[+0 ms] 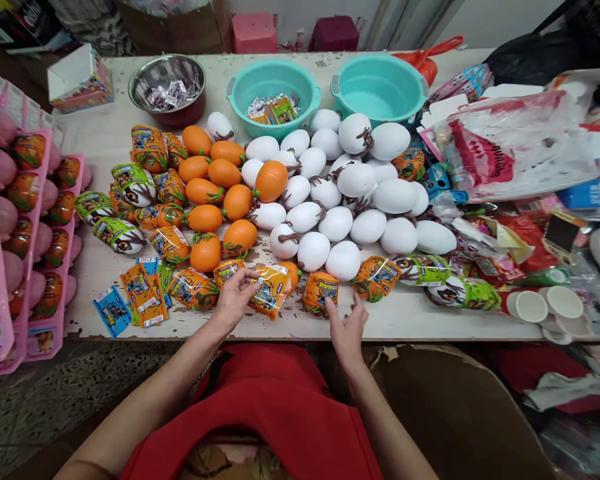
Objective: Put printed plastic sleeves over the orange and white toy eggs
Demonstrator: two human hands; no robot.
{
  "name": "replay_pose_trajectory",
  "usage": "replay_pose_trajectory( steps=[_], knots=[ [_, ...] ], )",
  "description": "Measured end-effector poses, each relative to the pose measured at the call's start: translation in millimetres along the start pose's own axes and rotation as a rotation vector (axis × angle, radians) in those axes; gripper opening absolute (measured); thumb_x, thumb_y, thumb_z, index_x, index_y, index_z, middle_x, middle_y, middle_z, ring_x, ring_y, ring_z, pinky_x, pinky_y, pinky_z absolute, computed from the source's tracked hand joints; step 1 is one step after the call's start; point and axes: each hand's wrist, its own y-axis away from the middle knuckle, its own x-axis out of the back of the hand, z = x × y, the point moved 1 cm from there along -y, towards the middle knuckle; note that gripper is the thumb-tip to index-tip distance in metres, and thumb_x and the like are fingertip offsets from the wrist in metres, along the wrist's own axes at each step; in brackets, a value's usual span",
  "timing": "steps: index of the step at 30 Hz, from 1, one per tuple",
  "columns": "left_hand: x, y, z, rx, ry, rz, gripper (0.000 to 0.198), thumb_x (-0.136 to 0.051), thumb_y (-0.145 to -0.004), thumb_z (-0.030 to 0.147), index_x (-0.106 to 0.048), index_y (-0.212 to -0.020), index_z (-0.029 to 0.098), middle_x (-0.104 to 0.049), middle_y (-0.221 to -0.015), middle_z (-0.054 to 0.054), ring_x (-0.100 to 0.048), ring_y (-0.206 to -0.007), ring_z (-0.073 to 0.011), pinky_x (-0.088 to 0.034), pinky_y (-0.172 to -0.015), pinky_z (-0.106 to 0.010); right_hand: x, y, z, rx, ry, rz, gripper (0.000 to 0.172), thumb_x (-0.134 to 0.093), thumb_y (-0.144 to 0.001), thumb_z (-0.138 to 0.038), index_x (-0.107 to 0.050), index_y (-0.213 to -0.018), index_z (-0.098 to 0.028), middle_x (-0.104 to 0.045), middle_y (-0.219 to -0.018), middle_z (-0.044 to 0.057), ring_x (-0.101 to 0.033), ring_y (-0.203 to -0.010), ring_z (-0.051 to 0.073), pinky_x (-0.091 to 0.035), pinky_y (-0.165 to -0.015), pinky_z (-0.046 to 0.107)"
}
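My left hand [234, 299] pinches an orange printed shrink wrapper [270, 289] at the table's front edge, beside a wrapped orange egg. My right hand [347, 327] hovers with fingers spread just below another wrapped orange egg [321, 291] and left of a third wrapped egg [377, 277]. Behind them lie several bare orange plastic eggs [223, 200] and many white plastic eggs [340, 200] piled in the middle of the table [105, 140].
Two teal basins [380, 83], one with packets, and a steel bowl [167, 87] of packets stand at the back. Pink trays [25, 220] of wrapped eggs line the left. Bags, boxes and white cups [545, 303] crowd the right. Loose wrappers [140, 293] lie front left.
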Motion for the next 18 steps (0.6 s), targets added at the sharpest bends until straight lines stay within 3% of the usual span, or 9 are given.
replay_pose_trajectory(
  steps=[1,3,6,8,12,15,18],
  knots=[
    [-1.0,1.9,3.0,0.000,0.006,-0.006,0.025,-0.071,-0.066,0.030,-0.062,-0.085,0.017,-0.059,-0.070,0.002,-0.054,-0.065,-0.0123,-0.041,-0.061,-0.022,0.5,7.1,-9.2,0.098,-0.009,0.014,0.084,-0.069,-0.071,-0.056,-0.040,-0.137,-0.014,-0.038,-0.142,0.020,-0.037,-0.131,0.033,-0.035,-0.106,0.050],
    [-3.0,6.1,8.6,-0.010,0.012,-0.029,0.025,-0.071,-0.068,0.030,-0.062,-0.086,0.017,-0.058,-0.069,0.003,-0.053,-0.064,-0.0116,-0.040,-0.059,-0.021,-5.1,22.6,-28.9,0.147,-0.150,-0.140,0.073,-0.069,-0.074,-0.053,-0.046,-0.133,-0.017,-0.048,-0.135,0.018,-0.047,-0.122,0.030,-0.042,-0.100,0.047],
    [-5.9,12.6,13.4,-0.008,0.031,-0.109,0.027,-0.073,-0.068,0.032,-0.062,-0.088,0.017,-0.060,-0.076,0.001,-0.055,-0.067,-0.0115,-0.042,-0.061,-0.021,-27.8,41.4,-52.6,-0.096,-0.431,-0.582,0.055,-0.071,-0.075,-0.051,-0.060,-0.118,-0.018,-0.065,-0.114,0.012,-0.062,-0.098,0.026,-0.052,-0.082,0.040],
    [-6.1,15.9,14.0,0.006,0.070,-0.090,0.038,-0.077,-0.065,0.033,-0.060,-0.096,0.018,-0.061,-0.087,0.000,-0.057,-0.068,-0.0105,-0.044,-0.064,-0.022,-43.5,47.0,-60.6,-0.240,-0.541,-0.727,0.045,-0.074,-0.071,-0.050,-0.068,-0.101,-0.017,-0.070,-0.097,0.009,-0.064,-0.083,0.023,-0.053,-0.075,0.037],
    [2.2,20.1,13.4,0.079,0.191,0.120,0.048,-0.075,-0.066,0.050,-0.056,-0.096,0.019,-0.059,-0.083,0.001,-0.056,-0.062,-0.0094,-0.044,-0.059,-0.022,-59.4,45.1,-59.8,-0.310,-0.600,-0.679,0.037,-0.082,-0.063,-0.046,-0.072,-0.082,-0.017,-0.071,-0.079,0.004,-0.062,-0.067,0.019,-0.052,-0.068,0.033],
    [10.3,21.8,14.8,0.166,0.178,0.034,0.048,-0.064,-0.071,0.063,-0.057,-0.080,0.016,-0.058,-0.066,0.001,-0.052,-0.056,-0.0101,-0.041,-0.053,-0.021,-62.1,43.0,-55.9,-0.296,-0.573,-0.643,0.036,-0.083,-0.060,-0.046,-0.072,-0.078,-0.017,-0.071,-0.077,0.003,-0.061,-0.066,0.018,-0.052,-0.064,0.031],
    [16.0,20.6,13.4,0.175,0.066,-0.065,0.041,-0.075,-0.064,0.052,-0.058,-0.073,0.015,-0.054,-0.058,0.003,-0.046,-0.052,-0.0079,-0.035,-0.050,-0.019,-64.8,44.3,-54.7,-0.268,-0.529,-0.650,0.037,-0.082,-0.061,-0.046,-0.073,-0.083,-0.017,-0.072,-0.079,0.004,-0.062,-0.067,0.019,-0.052,-0.065,0.032]
  ],
)
